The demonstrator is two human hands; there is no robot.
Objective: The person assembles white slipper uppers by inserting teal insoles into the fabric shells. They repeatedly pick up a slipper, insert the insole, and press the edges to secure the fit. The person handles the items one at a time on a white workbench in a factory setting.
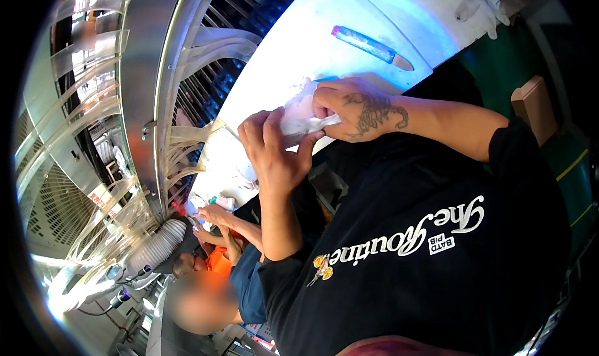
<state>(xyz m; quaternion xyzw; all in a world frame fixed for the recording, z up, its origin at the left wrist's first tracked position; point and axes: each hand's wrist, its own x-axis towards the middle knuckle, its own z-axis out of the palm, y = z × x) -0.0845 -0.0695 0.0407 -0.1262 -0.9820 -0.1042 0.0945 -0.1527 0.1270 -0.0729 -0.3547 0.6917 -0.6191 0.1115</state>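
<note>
White cloth [324,124] is gripped in both hands [274,149] [360,111], a blue tool [368,45] beyond, a co-worker's hand [215,215] at left.

Over the worktable [293,44], my right hand [359,110] hides part of the white cloth-like piece [306,128], and glare swallows its outline. Beside the worktable, a co-worker's head [204,302] is a blur to me.

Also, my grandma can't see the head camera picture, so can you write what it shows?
A person's right hand grips a crumpled white item while their left hand touches it, over a white table under bright bluish light. A slim blue tool with a pink end lies on the table beyond the hands. Other people's hands show further left.
</note>
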